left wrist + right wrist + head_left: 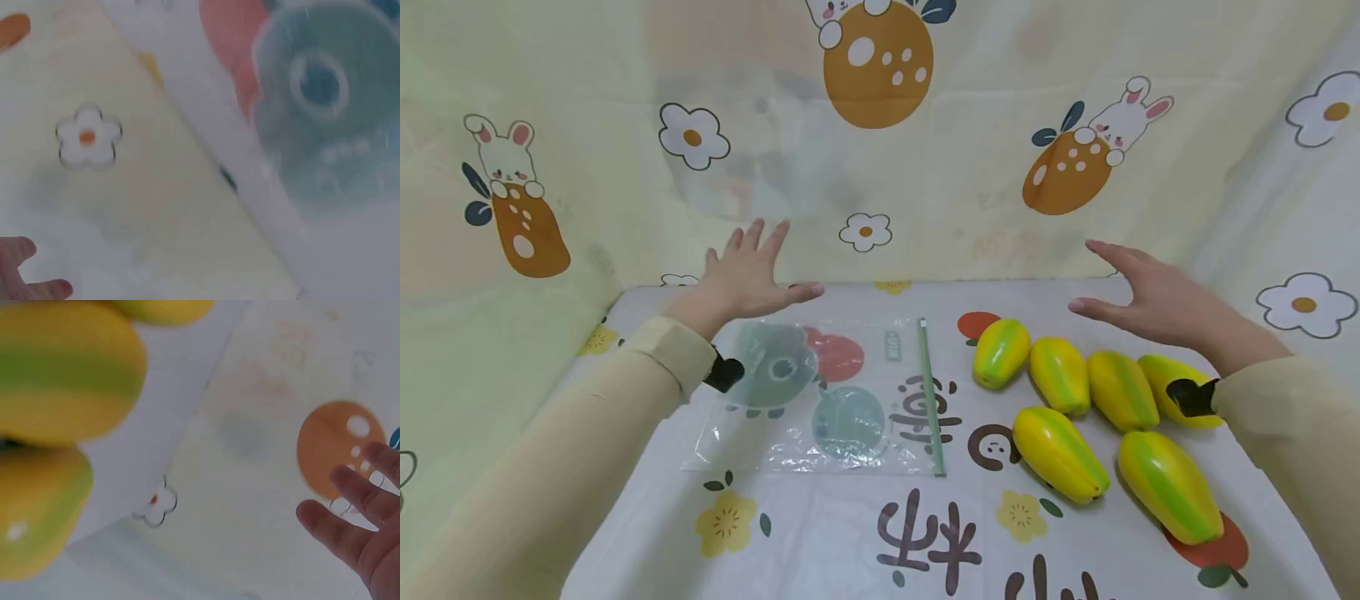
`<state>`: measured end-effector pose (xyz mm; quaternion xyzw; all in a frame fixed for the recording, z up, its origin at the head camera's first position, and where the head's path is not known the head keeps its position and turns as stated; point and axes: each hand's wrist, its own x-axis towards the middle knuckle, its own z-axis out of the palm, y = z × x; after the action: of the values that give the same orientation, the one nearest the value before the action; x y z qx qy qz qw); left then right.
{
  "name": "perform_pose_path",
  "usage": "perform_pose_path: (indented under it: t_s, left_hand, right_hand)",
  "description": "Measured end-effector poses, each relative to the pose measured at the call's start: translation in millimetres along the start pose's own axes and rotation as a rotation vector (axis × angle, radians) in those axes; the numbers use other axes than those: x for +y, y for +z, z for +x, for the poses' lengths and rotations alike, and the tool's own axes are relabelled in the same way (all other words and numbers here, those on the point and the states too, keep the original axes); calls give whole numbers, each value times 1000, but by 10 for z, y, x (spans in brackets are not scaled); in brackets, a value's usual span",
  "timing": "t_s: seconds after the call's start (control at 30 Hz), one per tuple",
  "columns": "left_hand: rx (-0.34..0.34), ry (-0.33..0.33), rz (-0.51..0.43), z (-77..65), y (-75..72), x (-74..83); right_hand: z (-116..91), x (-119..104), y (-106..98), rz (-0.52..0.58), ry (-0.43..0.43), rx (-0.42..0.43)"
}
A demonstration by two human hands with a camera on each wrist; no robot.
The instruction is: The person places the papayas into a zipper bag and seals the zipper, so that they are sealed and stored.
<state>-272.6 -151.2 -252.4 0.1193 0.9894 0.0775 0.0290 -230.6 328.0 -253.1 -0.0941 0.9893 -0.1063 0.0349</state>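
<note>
My left hand [741, 275] is raised with spread fingers over the far left part of a clear zip bag [865, 333]. Nothing is held in it; two of its fingertips [24, 247] show at the lower left of the left wrist view. The bag lies flat, its green slider strip [931, 392] along the right side. Above several yellow-green papayas [1060, 454] on the right, my right hand [1161, 296] hovers with fingers extended and holds nothing. In the right wrist view its fingers [337, 534] are spread apart, away from the nearest papaya [69, 375].
A white patterned cloth [805, 533] covers the table. Behind it hangs a pale curtain [955, 183] printed with rabbits and flowers, which also closes in the left and right sides.
</note>
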Motion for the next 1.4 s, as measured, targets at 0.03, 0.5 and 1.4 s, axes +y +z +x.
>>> perform_pose_path:
  t_s: [0.03, 0.5, 1.4]
  left_hand:
    - [-1, 16, -21, 8, 86, 80]
    - [-181, 107, -165, 74, 1233, 1349]
    - [52, 59, -356, -35, 1717, 1572]
  right_hand:
    - [-8, -49, 30, 15, -4, -1]
    - [16, -1222, 564, 79, -180, -98]
    - [279, -1556, 1399, 93, 100, -255]
